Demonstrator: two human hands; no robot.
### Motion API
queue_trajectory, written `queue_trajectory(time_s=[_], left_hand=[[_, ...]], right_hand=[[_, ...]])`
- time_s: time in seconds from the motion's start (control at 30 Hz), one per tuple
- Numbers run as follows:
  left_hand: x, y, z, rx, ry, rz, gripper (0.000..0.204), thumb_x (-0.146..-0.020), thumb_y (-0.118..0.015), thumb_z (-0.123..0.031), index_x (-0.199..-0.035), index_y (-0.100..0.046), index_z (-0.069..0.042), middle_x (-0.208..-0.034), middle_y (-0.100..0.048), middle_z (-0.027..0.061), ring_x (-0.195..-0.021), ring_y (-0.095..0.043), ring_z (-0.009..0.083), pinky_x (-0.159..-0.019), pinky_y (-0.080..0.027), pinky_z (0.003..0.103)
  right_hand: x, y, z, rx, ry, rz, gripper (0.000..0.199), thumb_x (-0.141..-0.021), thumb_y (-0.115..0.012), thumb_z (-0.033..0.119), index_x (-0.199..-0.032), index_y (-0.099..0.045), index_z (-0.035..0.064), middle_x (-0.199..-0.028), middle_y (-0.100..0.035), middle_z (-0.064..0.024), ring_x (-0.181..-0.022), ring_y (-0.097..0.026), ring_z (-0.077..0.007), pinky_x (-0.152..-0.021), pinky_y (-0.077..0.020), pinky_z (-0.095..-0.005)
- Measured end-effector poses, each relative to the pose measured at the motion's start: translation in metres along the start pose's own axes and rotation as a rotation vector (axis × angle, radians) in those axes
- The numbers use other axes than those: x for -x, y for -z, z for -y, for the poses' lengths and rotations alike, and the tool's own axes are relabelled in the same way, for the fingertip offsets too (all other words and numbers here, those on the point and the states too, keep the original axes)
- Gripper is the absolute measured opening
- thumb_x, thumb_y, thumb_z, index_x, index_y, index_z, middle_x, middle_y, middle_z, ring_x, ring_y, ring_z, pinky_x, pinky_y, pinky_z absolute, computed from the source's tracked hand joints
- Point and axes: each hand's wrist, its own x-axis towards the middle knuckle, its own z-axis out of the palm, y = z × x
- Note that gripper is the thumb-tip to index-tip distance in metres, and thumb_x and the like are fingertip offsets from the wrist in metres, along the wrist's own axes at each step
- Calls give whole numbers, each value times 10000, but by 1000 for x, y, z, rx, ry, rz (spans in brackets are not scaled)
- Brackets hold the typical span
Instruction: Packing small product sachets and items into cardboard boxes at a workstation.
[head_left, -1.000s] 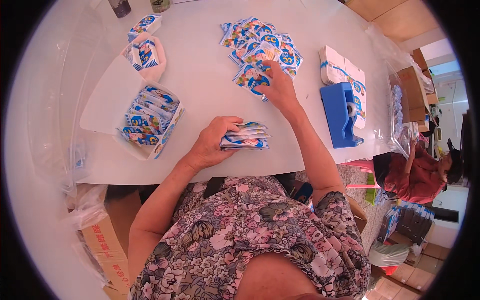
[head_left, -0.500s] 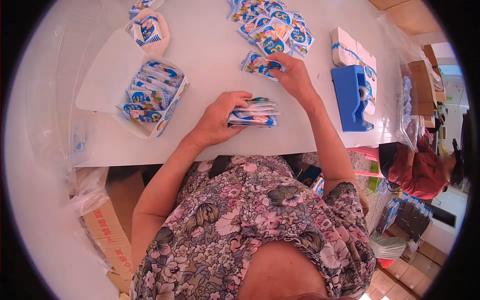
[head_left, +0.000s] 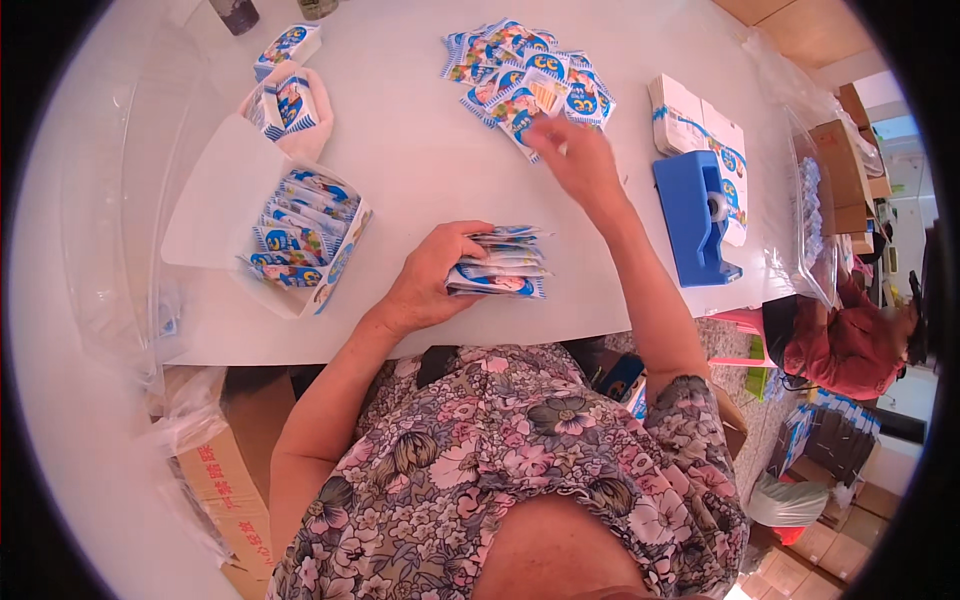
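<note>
My left hand [head_left: 432, 280] is closed round a stack of small wrapped snack packets [head_left: 500, 265], white and blue with coloured pictures, held on edge just above the near part of the table. My right hand [head_left: 575, 160] is at the near edge of a loose pile of the same packets [head_left: 540, 65]. Its fingers are bent and slightly blurred, with a gap between thumb and fingertips, over the nearest packet [head_left: 518, 112]. To the left, an open white carton [head_left: 345, 250] holds rows of these packets, its lid folded out leftward.
A blue tape dispenser [head_left: 690, 220] stands at the right beside flat printed cartons [head_left: 725, 130]. A pink bowl [head_left: 318, 140] with packets sits behind the open carton. Clear plastic sheeting [head_left: 110, 200] borders the left side. A person in red [head_left: 845, 345] is at the far right.
My right hand has moved from holding a packet in front of the pile to the pile itself. The stack in my left hand looks thicker. The whole view has shifted slightly.
</note>
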Motion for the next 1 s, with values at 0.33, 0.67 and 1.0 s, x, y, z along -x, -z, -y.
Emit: queue_trajectory(time_s=[0.33,0.67,1.0], left_hand=[[-5,-1,-5,-14,-5,-108,496,-644,-853,-49,-1045,-566,-101,-1341,-566,156,-1194,-566,342,-998,-472,393],[-5,0,-1,-103,-61,-70,521,-627,-862,-79,-1062,-577,-118,-1294,-596,154,-1138,-564,362,-979,-447,420],[0,-1,8,-112,-29,-60,594,-632,-866,-38,-1114,-523,-92,-1350,-532,181,-1212,-515,349,-1025,-426,407]], right_hand=[[-9,1,-2,319,207,-44,229,-817,-734,158,-981,-690,5,-902,-687,-112,-835,-637,-257,-758,-503,-364],[-54,6,-31,743,-158,-401,305,-873,-678,358,-853,-683,53,-739,-687,-74,-660,-625,-218,-660,-497,-342],[-3,-7,-1,109,449,-124,334,-851,-720,314,-1053,-660,55,-878,-699,-111,-813,-665,-253,-741,-511,-365]])
